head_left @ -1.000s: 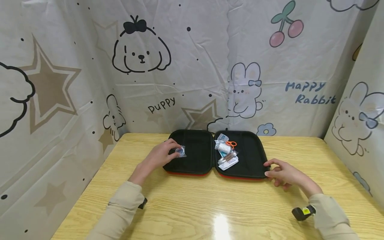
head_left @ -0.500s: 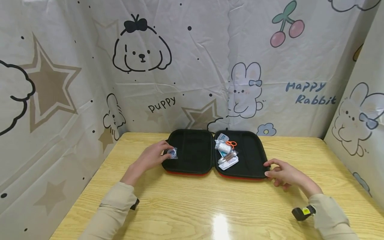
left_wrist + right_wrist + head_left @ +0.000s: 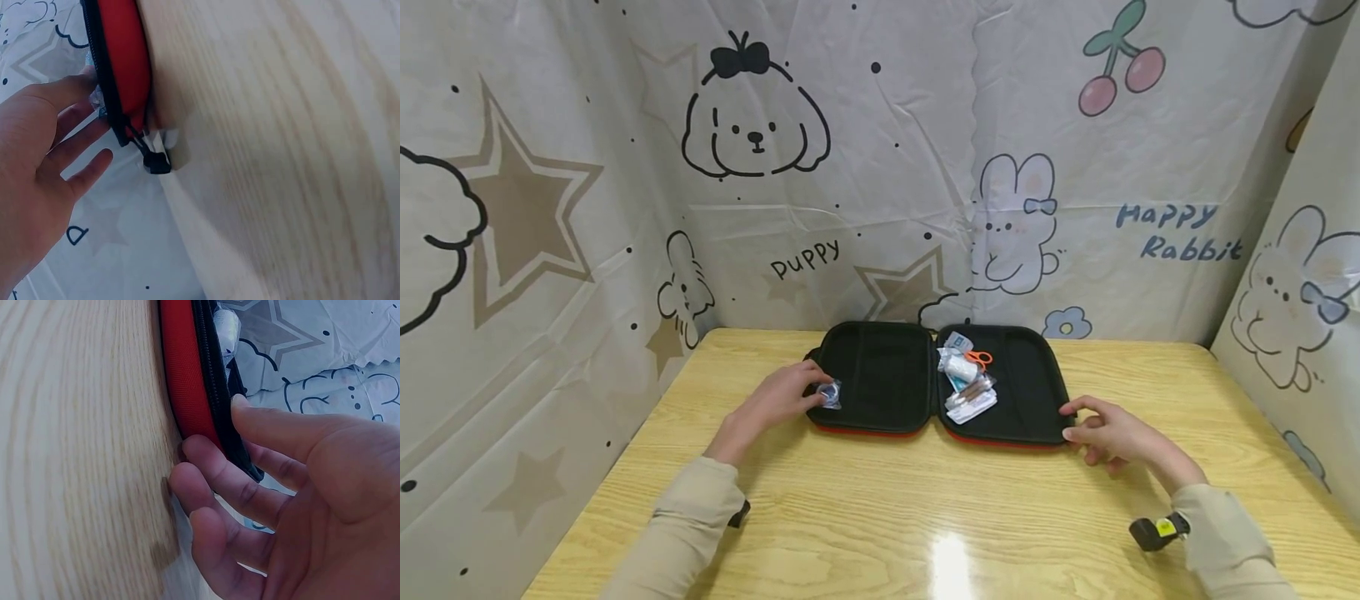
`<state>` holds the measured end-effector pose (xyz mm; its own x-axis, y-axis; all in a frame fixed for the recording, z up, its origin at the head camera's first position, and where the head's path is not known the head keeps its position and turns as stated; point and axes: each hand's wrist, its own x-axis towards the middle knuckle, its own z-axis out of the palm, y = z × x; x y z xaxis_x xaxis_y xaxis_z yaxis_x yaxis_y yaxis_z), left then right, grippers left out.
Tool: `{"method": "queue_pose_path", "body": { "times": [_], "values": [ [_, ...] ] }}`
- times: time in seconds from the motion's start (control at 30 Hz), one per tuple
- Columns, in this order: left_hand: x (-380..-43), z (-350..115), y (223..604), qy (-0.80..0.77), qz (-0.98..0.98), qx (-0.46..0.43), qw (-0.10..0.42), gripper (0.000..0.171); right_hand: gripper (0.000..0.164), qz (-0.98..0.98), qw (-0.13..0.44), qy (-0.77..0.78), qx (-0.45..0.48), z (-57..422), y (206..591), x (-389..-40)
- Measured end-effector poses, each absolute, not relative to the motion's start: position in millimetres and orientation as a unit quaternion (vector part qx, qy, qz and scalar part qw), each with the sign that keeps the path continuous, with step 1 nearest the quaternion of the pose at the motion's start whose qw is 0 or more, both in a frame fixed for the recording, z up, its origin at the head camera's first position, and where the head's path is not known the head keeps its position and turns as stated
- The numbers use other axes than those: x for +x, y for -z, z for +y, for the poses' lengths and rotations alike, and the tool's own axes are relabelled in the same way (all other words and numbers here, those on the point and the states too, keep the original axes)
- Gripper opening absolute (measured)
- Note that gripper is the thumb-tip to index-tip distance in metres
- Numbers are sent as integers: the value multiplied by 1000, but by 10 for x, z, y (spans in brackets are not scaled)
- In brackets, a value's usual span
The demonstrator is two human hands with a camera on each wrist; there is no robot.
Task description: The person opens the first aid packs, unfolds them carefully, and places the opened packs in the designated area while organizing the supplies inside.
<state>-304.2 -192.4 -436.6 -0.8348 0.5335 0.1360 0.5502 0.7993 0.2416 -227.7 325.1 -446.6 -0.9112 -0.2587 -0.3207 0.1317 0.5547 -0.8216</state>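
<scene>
Wood tabletop (image 3: pixel 865 508) w/ open case (image 3: pixel 887 379): L hand (image 3: pixel 781 392) pinching clear pkt (image 3: pixel 831 395), R hand (image 3: pixel 1108 433) gripping case rim (image 3: pixel 1060 381).

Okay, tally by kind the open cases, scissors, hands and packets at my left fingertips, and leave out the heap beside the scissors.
Open zip case: 1
Orange-handled scissors: 1
Hands, left hand and right hand: 2
Clear packet at the left fingertips: 1
Total: 5
</scene>
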Motion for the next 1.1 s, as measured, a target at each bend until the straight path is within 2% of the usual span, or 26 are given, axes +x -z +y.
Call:
{"method": "queue_pose_path", "body": {
  "times": [0.23, 0.47, 0.67, 0.77, 1.0, 1.1],
  "values": [
    [-3061, -1833, 4440, 109, -942, -318, 22, 30, 55, 861, 204, 464, -38, 3258, 4470, -2268],
    [-3049, -1707, 4486, 132, -946, -296, 26, 42, 55, 863, 202, 461, -33, 3251, 4464, -2264],
    [-3042, -1613, 4498, 247, -925, -285, -46, 51, 58, 863, 201, 463, -25, 3238, 4470, -2269],
    [-3034, -1605, 4493, 301, -911, -271, -75, 54, 58, 862, 201, 465, -27, 3240, 4476, -2270],
    [-3019, -1575, 4468, 359, -910, -201, -58, 51, 56, 862, 202, 464, -29, 3243, 4464, -2265],
    [-3012, -1513, 4442, 387, -906, -157, -74, 57, 56, 863, 200, 464, -32, 3240, 4465, -2261]
  ]
}}
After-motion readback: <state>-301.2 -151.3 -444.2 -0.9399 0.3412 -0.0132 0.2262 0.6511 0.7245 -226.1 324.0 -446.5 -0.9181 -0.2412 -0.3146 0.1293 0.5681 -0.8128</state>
